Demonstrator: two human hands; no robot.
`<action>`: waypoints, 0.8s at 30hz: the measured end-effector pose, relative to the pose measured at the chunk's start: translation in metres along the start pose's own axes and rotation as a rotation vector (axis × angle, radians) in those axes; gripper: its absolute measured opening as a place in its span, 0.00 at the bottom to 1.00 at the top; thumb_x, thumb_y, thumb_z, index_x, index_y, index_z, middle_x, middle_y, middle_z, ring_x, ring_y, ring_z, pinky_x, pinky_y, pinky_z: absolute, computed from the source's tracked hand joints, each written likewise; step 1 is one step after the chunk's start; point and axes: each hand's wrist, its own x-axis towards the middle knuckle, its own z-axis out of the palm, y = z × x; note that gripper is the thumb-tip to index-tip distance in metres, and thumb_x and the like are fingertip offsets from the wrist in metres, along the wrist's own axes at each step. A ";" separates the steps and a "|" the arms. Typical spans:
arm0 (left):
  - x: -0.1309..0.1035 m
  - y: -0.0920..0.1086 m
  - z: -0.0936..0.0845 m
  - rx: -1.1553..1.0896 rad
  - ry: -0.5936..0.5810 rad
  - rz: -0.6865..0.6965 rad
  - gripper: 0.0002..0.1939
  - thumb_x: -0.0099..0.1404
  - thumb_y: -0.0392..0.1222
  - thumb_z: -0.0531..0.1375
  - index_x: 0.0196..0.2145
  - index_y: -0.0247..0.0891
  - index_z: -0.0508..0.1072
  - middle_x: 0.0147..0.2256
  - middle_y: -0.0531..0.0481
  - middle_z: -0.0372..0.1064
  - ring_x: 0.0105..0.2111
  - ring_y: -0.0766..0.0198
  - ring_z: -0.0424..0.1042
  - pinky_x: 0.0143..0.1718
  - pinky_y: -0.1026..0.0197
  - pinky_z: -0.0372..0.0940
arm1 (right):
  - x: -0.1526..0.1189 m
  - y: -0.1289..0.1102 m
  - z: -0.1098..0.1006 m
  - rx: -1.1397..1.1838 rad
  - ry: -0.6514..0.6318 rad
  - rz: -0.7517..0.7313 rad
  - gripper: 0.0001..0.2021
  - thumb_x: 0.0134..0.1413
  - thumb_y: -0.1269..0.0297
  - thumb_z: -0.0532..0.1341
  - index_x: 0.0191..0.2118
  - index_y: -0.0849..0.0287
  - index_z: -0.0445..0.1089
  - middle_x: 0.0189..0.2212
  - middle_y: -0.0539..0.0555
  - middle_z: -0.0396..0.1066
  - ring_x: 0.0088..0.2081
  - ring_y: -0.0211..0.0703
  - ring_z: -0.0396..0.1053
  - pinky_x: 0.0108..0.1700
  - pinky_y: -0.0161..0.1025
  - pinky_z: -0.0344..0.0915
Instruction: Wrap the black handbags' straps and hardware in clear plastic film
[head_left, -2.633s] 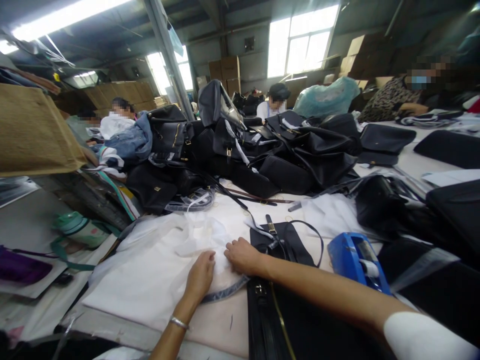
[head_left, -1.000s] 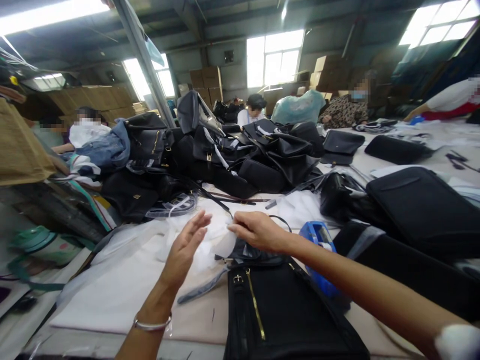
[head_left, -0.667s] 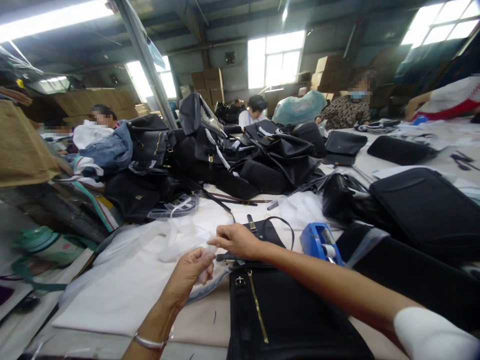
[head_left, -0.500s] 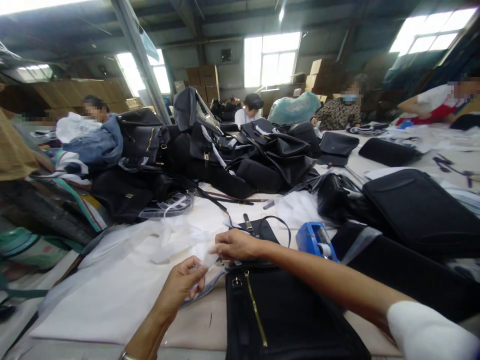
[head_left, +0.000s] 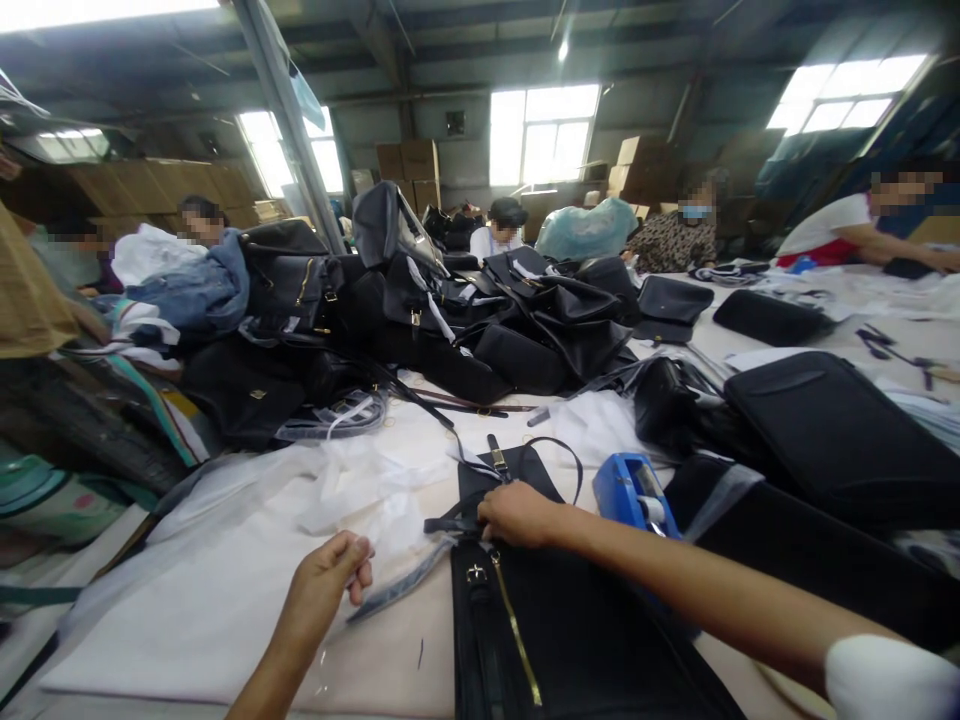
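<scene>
R hand [head_left: 517, 514] is pressing down, fingers curled, on the top edge of the black bag [head_left: 570, 640] lying near on the table [head_left: 390, 660], right where its strap [head_left: 450, 524] and buckle are meeting. It is gripping the strap end, as far as can be seen. L hand [head_left: 330, 572] is resting loosely closed on the white sheet [head_left: 225, 610] just left of the bag, thumb up, apparently w/ nothing in it; a grey strip [head_left: 397, 592] is lying betw. it and the bag.

Change: half a sec ago both hands were pinching a bit of thin white wrap [head_left: 375, 490] together at the bag's top. Now that wrap is lying loose beyond the L hand, and the R hand has shifted onto the bag itself. So the wrapping bit looks let go, and attention is going to the strap.

Outward: blue tape dispenser [head_left: 630, 490] just right of the R hand, pile of black bags [head_left: 480, 310] farther off, other people working at the far side.
</scene>
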 end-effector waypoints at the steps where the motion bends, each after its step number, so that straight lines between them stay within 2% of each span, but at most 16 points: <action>1: 0.000 0.006 0.005 0.027 -0.003 0.036 0.20 0.63 0.57 0.55 0.25 0.38 0.69 0.21 0.55 0.69 0.20 0.65 0.64 0.31 0.62 0.58 | 0.002 0.001 -0.002 0.004 0.001 -0.001 0.12 0.55 0.57 0.61 0.40 0.58 0.74 0.37 0.57 0.75 0.40 0.48 0.72 0.37 0.36 0.61; 4: 0.000 0.018 0.016 0.116 -0.044 0.124 0.20 0.64 0.56 0.54 0.25 0.39 0.70 0.21 0.53 0.71 0.28 0.60 0.69 0.37 0.61 0.58 | 0.005 0.013 -0.016 -0.005 0.063 0.063 0.13 0.61 0.55 0.56 0.44 0.54 0.73 0.40 0.53 0.75 0.42 0.45 0.72 0.40 0.34 0.61; 7: 0.003 0.020 0.028 0.118 -0.108 0.140 0.21 0.64 0.57 0.53 0.25 0.38 0.71 0.20 0.52 0.71 0.27 0.59 0.68 0.36 0.61 0.58 | 0.016 0.028 -0.027 -0.059 0.163 0.237 0.16 0.65 0.57 0.50 0.46 0.60 0.70 0.43 0.61 0.73 0.44 0.49 0.71 0.41 0.38 0.62; 9: 0.007 0.018 0.037 0.085 -0.130 0.135 0.22 0.65 0.58 0.52 0.25 0.38 0.72 0.20 0.51 0.71 0.25 0.59 0.68 0.35 0.60 0.58 | 0.028 0.035 -0.029 -0.094 0.186 0.315 0.17 0.63 0.56 0.52 0.45 0.64 0.70 0.41 0.65 0.73 0.43 0.53 0.71 0.40 0.40 0.63; 11: 0.011 0.015 0.043 0.059 -0.128 0.141 0.23 0.65 0.58 0.52 0.25 0.37 0.72 0.20 0.50 0.72 0.25 0.59 0.68 0.36 0.60 0.58 | 0.040 0.036 -0.027 -0.116 0.181 0.329 0.17 0.60 0.55 0.57 0.43 0.65 0.70 0.39 0.65 0.73 0.42 0.54 0.72 0.39 0.40 0.63; 14: 0.014 0.017 0.045 -0.003 -0.109 0.103 0.23 0.63 0.60 0.54 0.28 0.37 0.74 0.20 0.50 0.72 0.26 0.59 0.68 0.36 0.60 0.59 | 0.047 0.031 -0.028 -0.149 0.176 0.307 0.10 0.58 0.65 0.57 0.41 0.64 0.71 0.37 0.63 0.74 0.39 0.51 0.72 0.38 0.40 0.63; 16: 0.016 0.024 0.044 -0.119 -0.117 0.033 0.22 0.62 0.60 0.56 0.31 0.36 0.75 0.23 0.49 0.73 0.29 0.60 0.69 0.37 0.59 0.61 | 0.042 0.023 -0.034 -0.173 0.195 0.294 0.10 0.58 0.72 0.54 0.43 0.64 0.70 0.37 0.63 0.73 0.39 0.50 0.72 0.38 0.40 0.63; 18: 0.018 0.036 0.047 -0.281 -0.155 -0.033 0.20 0.61 0.58 0.59 0.32 0.36 0.75 0.32 0.45 0.75 0.35 0.58 0.72 0.39 0.59 0.64 | 0.030 0.011 -0.039 -0.201 0.234 0.244 0.12 0.58 0.73 0.52 0.45 0.62 0.68 0.37 0.61 0.72 0.39 0.49 0.71 0.38 0.40 0.62; 21: 0.025 0.057 0.062 -0.492 -0.225 -0.059 0.16 0.60 0.54 0.62 0.33 0.37 0.74 0.46 0.43 0.72 0.42 0.58 0.72 0.36 0.62 0.65 | 0.006 -0.012 -0.041 -0.297 0.337 0.069 0.15 0.60 0.71 0.53 0.52 0.58 0.65 0.36 0.59 0.70 0.38 0.48 0.68 0.37 0.40 0.61; 22: 0.027 0.064 0.068 -0.517 -0.240 -0.044 0.15 0.60 0.53 0.62 0.34 0.37 0.73 0.45 0.43 0.71 0.41 0.59 0.72 0.33 0.64 0.65 | -0.002 -0.020 -0.038 -0.335 0.371 0.012 0.17 0.61 0.70 0.53 0.54 0.58 0.63 0.36 0.58 0.70 0.37 0.48 0.67 0.36 0.41 0.60; 24: 0.032 0.073 0.081 -0.491 -0.260 -0.004 0.15 0.61 0.53 0.61 0.34 0.36 0.73 0.36 0.45 0.73 0.32 0.64 0.71 0.25 0.68 0.60 | -0.020 -0.033 -0.031 -0.381 0.412 -0.048 0.19 0.62 0.70 0.52 0.57 0.59 0.61 0.35 0.58 0.69 0.36 0.48 0.66 0.35 0.42 0.59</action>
